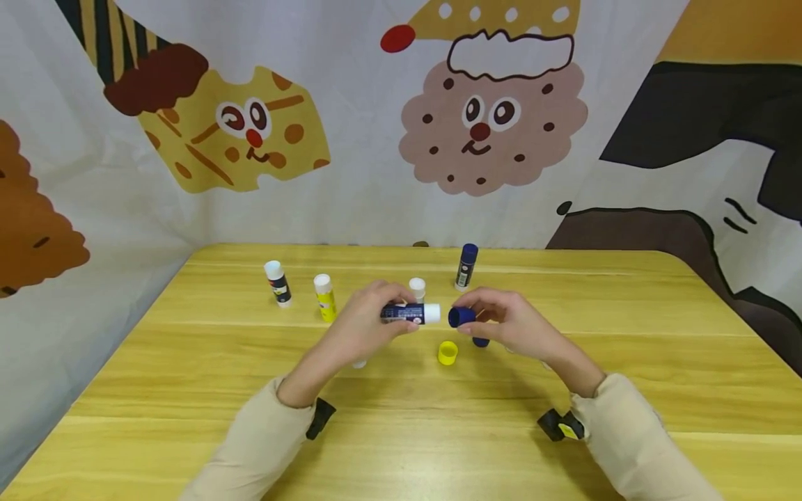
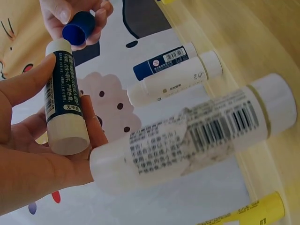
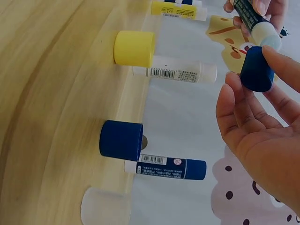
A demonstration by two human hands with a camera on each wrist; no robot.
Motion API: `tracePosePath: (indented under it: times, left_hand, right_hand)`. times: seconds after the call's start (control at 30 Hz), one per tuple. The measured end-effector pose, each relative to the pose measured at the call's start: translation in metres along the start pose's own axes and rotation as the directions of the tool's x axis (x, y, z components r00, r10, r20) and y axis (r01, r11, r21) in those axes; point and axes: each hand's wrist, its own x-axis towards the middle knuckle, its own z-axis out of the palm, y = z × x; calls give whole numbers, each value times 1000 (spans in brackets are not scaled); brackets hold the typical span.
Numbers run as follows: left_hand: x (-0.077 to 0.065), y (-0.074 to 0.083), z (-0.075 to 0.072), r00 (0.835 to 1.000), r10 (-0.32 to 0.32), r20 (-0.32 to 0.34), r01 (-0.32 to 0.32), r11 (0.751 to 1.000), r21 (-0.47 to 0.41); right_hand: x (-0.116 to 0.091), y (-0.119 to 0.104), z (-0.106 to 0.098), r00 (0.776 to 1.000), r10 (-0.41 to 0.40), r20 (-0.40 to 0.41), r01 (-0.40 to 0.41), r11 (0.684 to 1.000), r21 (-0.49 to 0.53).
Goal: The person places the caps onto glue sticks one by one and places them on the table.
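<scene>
From my end I read this as the capping or uncapping step, which of the two I can't tell; if the blue cap [image 1: 462,317] is going on, the next move calls for squaring it to the navy glue stick [image 1: 404,314]. Above the worktop [image 1: 401,435], the left hand's [image 1: 366,316] fingers curl round that stick, while the right hand's [image 1: 510,323] pinch the cap, just apart from its white end.

A person's left sleeve [image 1: 253,442] is cream, puffy and long, with a gathered cuff [image 1: 278,395]. At the left sleeve's cuff sits a small black wrist device [image 1: 321,419]. Right of the left sleeve, a matching right sleeve [image 1: 639,435] has a second black device [image 1: 551,423] bearing a yellow mark [image 1: 567,431].
</scene>
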Motion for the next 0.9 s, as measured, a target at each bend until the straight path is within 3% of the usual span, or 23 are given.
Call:
tracePosePath:
  times: [0.3,0.9]
  left_hand:
    - [2,1,7,1000,18,12,-18,999,-42]
    - [4,3,10,999,34,35,-32,998,-45]
  right_hand:
    - [2,-4,3,1000,-9,-4,9,1000,13]
    - [0,-9,2,1000,-25,4,25,999,29]
